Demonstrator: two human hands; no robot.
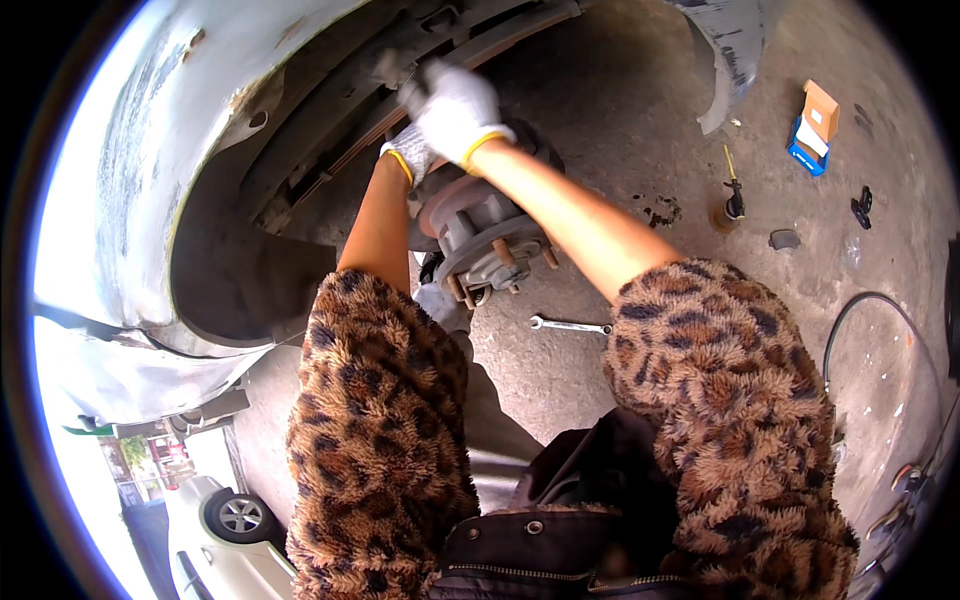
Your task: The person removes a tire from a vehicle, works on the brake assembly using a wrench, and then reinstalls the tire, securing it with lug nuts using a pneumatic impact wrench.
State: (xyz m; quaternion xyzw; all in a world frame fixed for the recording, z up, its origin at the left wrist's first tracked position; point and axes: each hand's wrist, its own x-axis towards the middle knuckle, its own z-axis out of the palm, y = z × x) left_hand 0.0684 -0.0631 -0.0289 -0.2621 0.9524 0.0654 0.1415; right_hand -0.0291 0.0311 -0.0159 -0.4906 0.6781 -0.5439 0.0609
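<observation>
While the gloved left hand [408, 153] and right hand [457, 112] reach under the car's [140, 130] curved edge, just past the hub [495, 255], I cannot tell what they grip: one is part hidden, one blurred. Toward the floor's [620, 100] right edge, an open blue box [805, 160] holds something white [813, 141]. Floor spreads between box and hub, a wrench [570, 325] lying there

Glare whitens the car body [140, 170] at the left edge of the floor [560, 370]. The wheel arch [225, 260] is dark, your right glove [458, 112] blurred.
</observation>
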